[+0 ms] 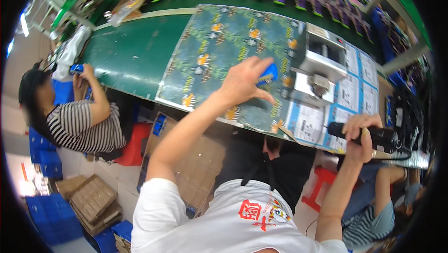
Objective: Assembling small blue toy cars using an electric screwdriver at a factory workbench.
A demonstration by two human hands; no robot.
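One small blue part sits pinched in the left hand, over the printed mat near the table's front edge. The right hand is clamped around a black electric screwdriver past that edge. A metal fixture crowds the right; bare green table lies left, beside a seated person.

1. Two hands of the wearer: left hand and right hand.
2. One small blue piece and one black power tool.
3. One metal machine on one green table.
4. Two red stools, roughly.
5. One co-worker in stripes on the left.
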